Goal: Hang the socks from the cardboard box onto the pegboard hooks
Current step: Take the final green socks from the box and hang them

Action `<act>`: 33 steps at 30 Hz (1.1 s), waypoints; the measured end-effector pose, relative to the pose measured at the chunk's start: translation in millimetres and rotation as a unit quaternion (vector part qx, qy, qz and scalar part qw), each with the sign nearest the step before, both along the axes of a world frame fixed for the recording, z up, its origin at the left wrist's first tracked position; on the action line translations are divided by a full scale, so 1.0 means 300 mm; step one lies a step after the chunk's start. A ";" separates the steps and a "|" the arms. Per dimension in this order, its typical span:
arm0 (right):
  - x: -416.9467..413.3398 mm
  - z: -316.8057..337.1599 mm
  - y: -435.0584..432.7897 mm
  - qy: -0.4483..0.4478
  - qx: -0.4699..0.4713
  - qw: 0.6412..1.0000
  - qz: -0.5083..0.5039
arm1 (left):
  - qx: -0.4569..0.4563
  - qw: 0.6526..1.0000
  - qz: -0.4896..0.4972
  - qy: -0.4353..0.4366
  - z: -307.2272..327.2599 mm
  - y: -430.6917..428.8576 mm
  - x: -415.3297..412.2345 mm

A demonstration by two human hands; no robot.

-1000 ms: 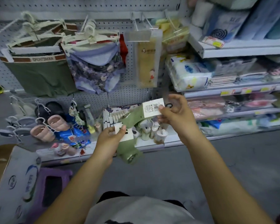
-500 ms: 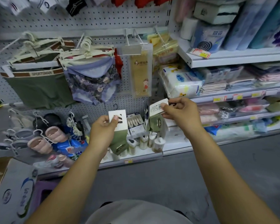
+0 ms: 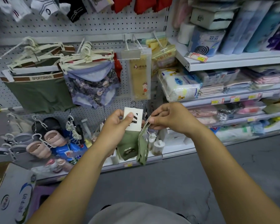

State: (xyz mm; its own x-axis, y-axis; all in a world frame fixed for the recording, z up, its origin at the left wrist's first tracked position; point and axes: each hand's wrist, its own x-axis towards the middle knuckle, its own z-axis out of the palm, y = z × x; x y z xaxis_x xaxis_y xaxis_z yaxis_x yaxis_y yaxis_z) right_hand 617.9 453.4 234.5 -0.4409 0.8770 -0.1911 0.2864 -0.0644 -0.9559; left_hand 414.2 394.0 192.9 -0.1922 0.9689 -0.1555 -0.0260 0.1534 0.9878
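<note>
Left hand point(image 3: 116, 126): grips the white header card point(image 3: 138, 113) of one green sock pair point(image 3: 127, 143), with the thumb pressed on the card's face and the fingers curled behind it.
Right hand point(image 3: 170, 118): pinches the top of a second green sock pair point(image 3: 142, 147), which is seen edge-on and sits just beside the first.
Where the socks are: both pairs dangle in the air in front of the lower pegboard point(image 3: 94, 28), above the front edge of the bottom shelf point(image 3: 173, 153). Neither is on a peg. A small black hanger hook point(image 3: 133, 103) sticks up free above the card.
Already hung: a row of socks point(image 3: 45, 8) in white, black and red hangs along the pegboard's top edge. Whether they came from this box cannot be told.
Cardboard box point(image 3: 14, 196): stands at the lower left corner of the view. Its inside is mostly hidden, so the number of socks left in it cannot be told.
Progress, as a judgement: mid-task, with two pairs out of the box and not yet hung.
Left to do: find a free peg, slip each hanger hook over it, then go back to the box for more.
</note>
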 end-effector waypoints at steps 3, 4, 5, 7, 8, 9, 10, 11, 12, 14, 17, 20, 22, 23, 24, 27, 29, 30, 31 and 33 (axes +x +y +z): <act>-0.015 0.016 0.010 -0.002 0.018 1.000 0.016 | 0.006 1.000 -0.024 -0.007 0.010 -0.003 -0.003; -0.020 0.024 0.012 -0.002 0.024 0.999 0.023 | 0.008 0.999 -0.028 -0.012 0.016 -0.004 -0.005; -0.024 0.030 0.016 -0.002 0.026 0.999 0.030 | 0.010 0.999 -0.032 -0.017 0.020 -0.002 -0.009; -0.031 0.046 0.025 -0.006 0.029 0.998 0.049 | 0.016 0.999 -0.032 -0.030 0.029 0.000 -0.021; -0.036 0.056 0.029 -0.010 0.034 0.998 0.059 | 0.018 0.999 -0.029 -0.038 0.032 0.001 -0.030; -0.042 0.065 0.036 -0.016 0.044 0.997 0.067 | 0.021 0.999 -0.026 -0.041 0.036 0.004 -0.040; -0.051 0.075 0.042 -0.021 0.056 0.996 0.072 | 0.026 0.998 -0.024 -0.044 0.042 0.006 -0.051; -0.063 0.085 0.048 -0.023 0.071 0.995 0.073 | 0.031 0.998 -0.021 -0.046 0.053 0.007 -0.060; -0.078 0.095 0.056 -0.022 0.086 0.994 0.070 | 0.038 0.998 -0.019 -0.050 0.067 0.007 -0.071; -0.111 0.119 0.074 -0.023 0.128 0.990 0.059 | 0.052 0.997 -0.010 -0.052 0.099 0.014 -0.099; -0.166 0.159 0.114 -0.044 0.188 0.979 0.060 | 0.078 0.996 0.017 -0.038 0.151 0.042 -0.159; -0.234 0.218 0.163 -0.045 0.210 0.974 0.069 | 0.109 0.993 0.037 -0.016 0.218 0.089 -0.232; -0.288 0.260 0.200 -0.037 0.230 0.970 0.077 | 0.126 0.991 0.053 -0.012 0.268 0.130 -0.285; -0.316 0.279 0.222 -0.022 0.234 0.969 0.074 | 0.136 0.989 0.062 -0.010 0.296 0.153 -0.315; -0.345 0.300 0.242 -0.004 0.235 0.970 0.067 | 0.146 0.987 0.070 -0.003 0.324 0.179 -0.345; -0.433 0.364 0.320 0.038 0.256 0.965 0.049 | 0.168 0.983 0.076 0.013 0.412 0.273 -0.434; -0.490 0.410 0.378 0.064 0.279 0.958 0.028 | 0.180 0.980 0.086 0.010 0.477 0.343 -0.486; -0.517 0.434 0.409 0.085 0.281 0.956 0.011 | 0.187 0.978 0.092 0.019 0.512 0.379 -0.511; -0.543 0.456 0.444 0.105 0.279 0.954 -0.008 | 0.194 0.976 0.095 0.024 0.549 0.411 -0.530; -0.593 0.503 0.508 0.131 0.281 0.950 -0.044 | 0.214 0.972 0.095 0.009 0.611 0.477 -0.573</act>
State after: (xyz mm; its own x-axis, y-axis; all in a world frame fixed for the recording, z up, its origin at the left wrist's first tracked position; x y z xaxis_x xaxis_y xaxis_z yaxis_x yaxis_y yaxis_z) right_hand 439.8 605.7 385.5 -0.3282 0.8440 0.4242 0.0514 0.4643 -0.8842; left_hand 242.3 537.0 376.2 -0.3731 0.8911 0.2583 0.0047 -0.2767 0.9610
